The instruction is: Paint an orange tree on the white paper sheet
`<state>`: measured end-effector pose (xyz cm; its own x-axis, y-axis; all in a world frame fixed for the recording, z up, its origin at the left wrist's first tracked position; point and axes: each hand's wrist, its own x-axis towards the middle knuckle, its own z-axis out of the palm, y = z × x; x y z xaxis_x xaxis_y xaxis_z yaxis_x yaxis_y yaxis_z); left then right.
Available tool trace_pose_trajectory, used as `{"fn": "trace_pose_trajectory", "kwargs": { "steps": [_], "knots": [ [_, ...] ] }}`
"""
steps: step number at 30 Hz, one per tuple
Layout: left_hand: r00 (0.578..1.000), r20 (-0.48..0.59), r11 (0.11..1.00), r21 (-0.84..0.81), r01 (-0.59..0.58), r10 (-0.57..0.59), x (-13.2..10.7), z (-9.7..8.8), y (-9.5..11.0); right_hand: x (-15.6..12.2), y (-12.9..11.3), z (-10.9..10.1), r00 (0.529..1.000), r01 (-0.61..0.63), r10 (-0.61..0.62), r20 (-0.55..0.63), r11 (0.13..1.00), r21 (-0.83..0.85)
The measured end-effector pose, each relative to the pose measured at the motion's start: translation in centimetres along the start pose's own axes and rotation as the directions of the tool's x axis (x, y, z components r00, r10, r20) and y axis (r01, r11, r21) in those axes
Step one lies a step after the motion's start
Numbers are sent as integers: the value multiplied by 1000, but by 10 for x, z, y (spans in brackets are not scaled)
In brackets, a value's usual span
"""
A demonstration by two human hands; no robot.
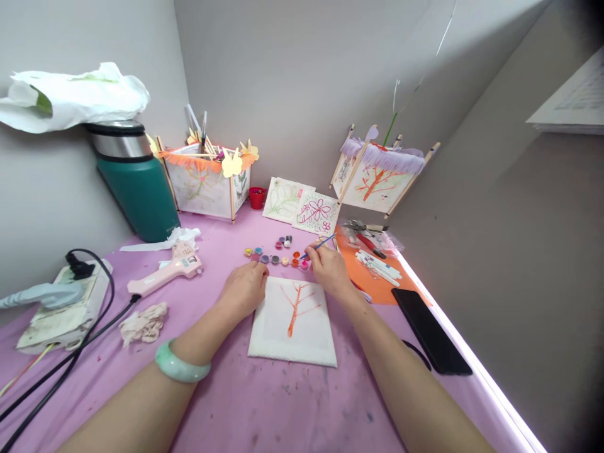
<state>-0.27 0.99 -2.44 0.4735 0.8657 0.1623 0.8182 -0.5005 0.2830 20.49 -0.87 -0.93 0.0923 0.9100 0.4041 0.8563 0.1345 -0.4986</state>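
My right hand (326,269) pinches a thin blue paintbrush (323,241); its tip end is down by the orange and pink pots of a strip of small paint pots (275,259). My left hand (244,288) has its fingers curled at the upper left corner of a white square panel (274,345), just in front of the pots. Whether those fingertips grip the panel, a pot or nothing is hidden. An orange tree with bare branches (295,309) is painted on the panel. A second small cluster of paint pots (284,241) lies behind the strip.
Two painted panels (315,212) lean against the wall between two stick-framed paper lanterns (201,189) (377,179). To the left are a green bottle (139,195), a pink glue gun (165,275), crumpled tissue (144,323) and a power strip (66,302). A black phone (431,330) lies right.
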Motion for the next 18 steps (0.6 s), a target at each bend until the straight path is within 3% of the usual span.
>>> {"fn": "trace_pose_trajectory", "kwargs": {
  "steps": [7,18],
  "knots": [
    [1000,1,1000,1,3,-3,2,3,-1,3,-1,-1,997,14,-16,77,1000,18],
    [1000,-2,1000,-4,4,-4,2,5,-1,-1,0,8,1000,5,-5,-15,1000,-2]
  ]
}}
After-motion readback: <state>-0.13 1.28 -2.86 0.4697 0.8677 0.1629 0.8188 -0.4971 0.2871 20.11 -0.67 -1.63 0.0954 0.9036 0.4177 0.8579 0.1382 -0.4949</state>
